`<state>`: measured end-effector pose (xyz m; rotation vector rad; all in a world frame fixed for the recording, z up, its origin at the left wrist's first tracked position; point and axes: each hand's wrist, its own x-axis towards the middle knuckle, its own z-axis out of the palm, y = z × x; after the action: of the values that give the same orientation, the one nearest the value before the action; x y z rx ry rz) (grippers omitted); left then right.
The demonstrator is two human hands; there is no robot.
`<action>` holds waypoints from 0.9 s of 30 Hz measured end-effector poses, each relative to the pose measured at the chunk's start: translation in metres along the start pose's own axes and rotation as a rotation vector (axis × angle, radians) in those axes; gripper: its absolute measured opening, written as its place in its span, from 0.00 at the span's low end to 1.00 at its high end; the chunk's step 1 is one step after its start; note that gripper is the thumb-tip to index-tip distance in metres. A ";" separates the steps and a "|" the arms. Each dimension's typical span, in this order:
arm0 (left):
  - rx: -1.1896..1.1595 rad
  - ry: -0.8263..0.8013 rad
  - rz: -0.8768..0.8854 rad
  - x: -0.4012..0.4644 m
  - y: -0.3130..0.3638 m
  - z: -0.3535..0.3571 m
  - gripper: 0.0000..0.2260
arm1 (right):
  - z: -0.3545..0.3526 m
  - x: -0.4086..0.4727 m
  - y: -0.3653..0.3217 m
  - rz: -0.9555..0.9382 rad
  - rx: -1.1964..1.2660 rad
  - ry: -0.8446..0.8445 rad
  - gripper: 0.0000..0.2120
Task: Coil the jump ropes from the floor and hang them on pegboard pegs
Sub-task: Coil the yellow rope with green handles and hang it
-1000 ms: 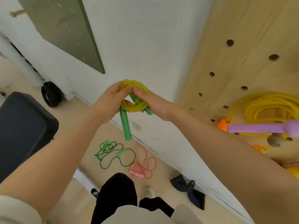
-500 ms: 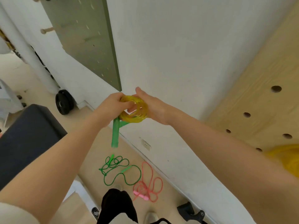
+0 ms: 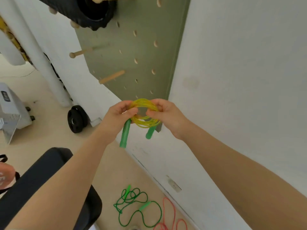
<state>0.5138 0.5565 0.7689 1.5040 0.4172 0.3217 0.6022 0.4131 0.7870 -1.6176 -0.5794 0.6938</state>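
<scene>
Left hand: the left hand (image 3: 118,114) has thumb and fingers curled round the left side of the yellow jump rope coil (image 3: 144,113), pinching the strands together.
Right hand: the right hand (image 3: 163,113) pinches the right side of the same coil, fingers curled over its top, thumb underneath.
Held rope: the yellow rope is wound into a small round coil held up between both hands, in front of the lower edge of the green pegboard (image 3: 132,55). Its two green handles (image 3: 125,135) hang down from the coil, the left one longer in view, the right one partly behind the strands.
Pegboard: the olive green board is fixed on the white wall (image 3: 240,72), far and above the hands. Wooden pegs stick out of it: a knobbed peg (image 3: 79,53) at upper left, and a plain peg (image 3: 112,77) lower, nearer the hands.
Also on the board: a black ribbed object (image 3: 89,12) hangs at the top; what it is I cannot tell.
Floor ropes: a green jump rope (image 3: 137,208) lies loose and tangled on the beige floor (image 3: 41,130) near the bottom edge, close to the wall. A red jump rope (image 3: 171,218) lies just right of it, touching or overlapping it at the bottom edge.
Nearby: a black padded bench (image 3: 41,180) at near left, a black weight plate (image 3: 76,119) leaning against the wall base, a white pillar (image 3: 44,63) at far left.
</scene>
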 end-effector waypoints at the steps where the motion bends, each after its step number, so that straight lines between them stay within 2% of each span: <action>1: 0.013 0.032 0.027 0.014 -0.003 -0.012 0.06 | 0.009 0.017 -0.002 0.001 0.007 -0.020 0.11; 7: 0.039 0.381 0.219 0.089 -0.021 -0.089 0.09 | 0.082 0.120 -0.015 -0.020 0.056 -0.075 0.17; 10: 0.082 0.431 0.257 0.123 -0.034 -0.122 0.10 | 0.114 0.159 -0.013 -0.028 0.057 0.007 0.10; 14: 0.099 0.330 0.234 0.167 -0.047 -0.145 0.12 | 0.128 0.194 -0.001 -0.105 -0.087 0.228 0.15; 17: 0.022 0.097 0.257 0.194 -0.041 -0.142 0.13 | 0.113 0.206 0.001 -0.131 -0.283 0.430 0.15; 19: 0.001 -0.057 0.218 0.208 -0.033 -0.133 0.13 | 0.101 0.208 -0.001 -0.122 -0.439 0.515 0.10; 21: 0.143 -0.090 0.144 0.221 -0.017 -0.125 0.12 | 0.093 0.205 -0.005 -0.111 -0.697 0.541 0.06; 24: 0.651 -0.035 0.022 0.235 0.006 -0.118 0.11 | 0.089 0.201 -0.009 -0.069 -1.191 0.527 0.08; 26: 0.869 -0.002 0.056 0.236 0.021 -0.107 0.11 | 0.086 0.199 -0.010 -0.107 -1.407 0.507 0.10; 27: 0.904 0.031 0.097 0.235 0.023 -0.100 0.11 | 0.085 0.198 -0.010 -0.120 -1.476 0.483 0.11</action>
<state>0.6779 0.7530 0.7747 2.4087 0.5506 0.2383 0.6794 0.6135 0.7655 -2.9173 -0.8737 -0.4247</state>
